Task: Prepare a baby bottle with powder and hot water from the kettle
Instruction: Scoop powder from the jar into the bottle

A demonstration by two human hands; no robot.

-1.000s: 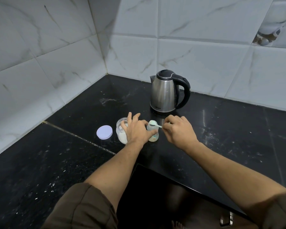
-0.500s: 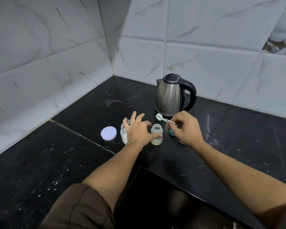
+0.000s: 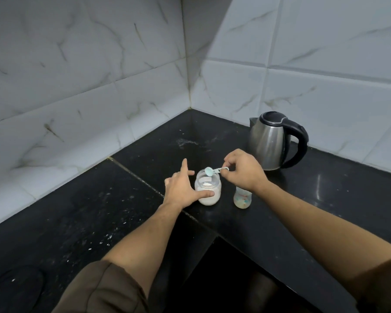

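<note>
Left hand [image 3: 181, 188] bracing jar [image 3: 208, 191], fingers straight, right hand [image 3: 244, 171] pinching scoop [image 3: 214, 171] over its mouth, bottle [image 3: 242, 198] standing beside, kettle [image 3: 272, 143] at counter's [image 3: 330, 199] back edge

No text, label or number can be read.

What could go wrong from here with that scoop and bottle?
The right hand pinches the scoop over the jar; powder could spill on the way to the bottle.
That wrist hangs just over the bottle and might tip it.
The kettle stands close behind; if hot, a knuckle could brush it.
</note>
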